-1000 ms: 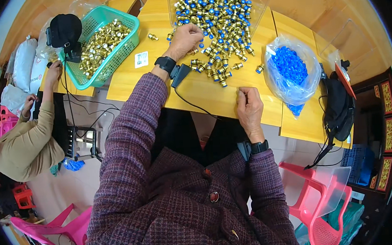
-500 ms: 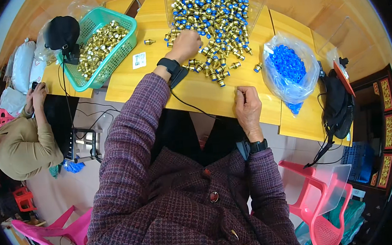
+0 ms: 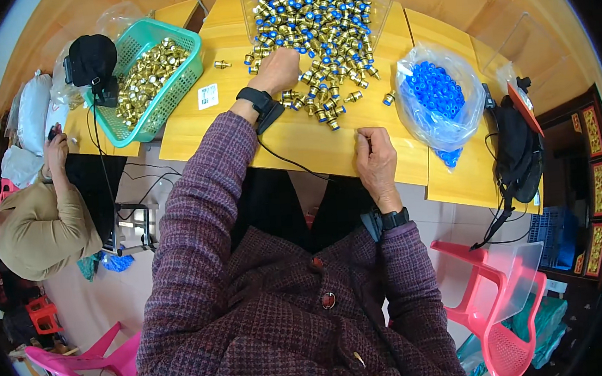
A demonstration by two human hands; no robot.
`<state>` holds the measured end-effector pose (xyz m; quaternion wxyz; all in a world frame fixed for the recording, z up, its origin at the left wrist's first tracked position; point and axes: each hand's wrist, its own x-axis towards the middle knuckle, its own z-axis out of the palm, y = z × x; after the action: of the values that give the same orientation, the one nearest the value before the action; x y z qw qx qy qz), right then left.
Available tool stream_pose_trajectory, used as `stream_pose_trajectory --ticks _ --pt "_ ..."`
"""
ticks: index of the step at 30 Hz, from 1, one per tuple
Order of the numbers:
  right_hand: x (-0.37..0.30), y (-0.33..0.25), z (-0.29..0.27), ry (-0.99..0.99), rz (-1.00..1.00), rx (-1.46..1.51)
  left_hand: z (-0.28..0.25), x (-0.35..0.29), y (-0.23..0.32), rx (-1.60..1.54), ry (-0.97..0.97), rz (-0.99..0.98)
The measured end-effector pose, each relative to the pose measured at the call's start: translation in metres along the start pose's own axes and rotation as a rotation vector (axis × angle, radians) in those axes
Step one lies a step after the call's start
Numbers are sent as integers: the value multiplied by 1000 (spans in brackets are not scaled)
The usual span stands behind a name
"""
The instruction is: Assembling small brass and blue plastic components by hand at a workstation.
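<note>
Fittings of brass with blue ends lie heaped beyond and right of the fingers of the left hand. Those fingers curl downward, tips hidden behind the hand, so I cannot tell whether they grip a piece. At the near edge of the table, the right hand has its fingers curled in, close together. Right of them sits a clear bag of blue plastic pieces; left of the left fingers lie a lone fitting and, farther off, a green basket.
</note>
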<state>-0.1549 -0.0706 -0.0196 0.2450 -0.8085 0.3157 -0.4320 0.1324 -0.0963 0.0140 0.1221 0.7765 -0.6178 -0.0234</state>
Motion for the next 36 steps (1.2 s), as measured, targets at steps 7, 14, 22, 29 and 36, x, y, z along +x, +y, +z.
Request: stream_pose_trajectory --ticks 7,14,22,29,36 --pt "0 -2 1 -7 13 -12 -4 -5 -5 -177 28 -41" --pt "-1 0 0 -1 -13 -4 -31 -17 12 -1353 -86 -300" --pt "-1 0 0 12 0 -3 -44 -6 78 -1705 -364 -155" --pt "-3 4 -1 5 0 -7 -34 20 161 -1580 -402 -92" --pt "0 -4 -3 7 -7 29 -3 46 198 -1632 -393 -178"
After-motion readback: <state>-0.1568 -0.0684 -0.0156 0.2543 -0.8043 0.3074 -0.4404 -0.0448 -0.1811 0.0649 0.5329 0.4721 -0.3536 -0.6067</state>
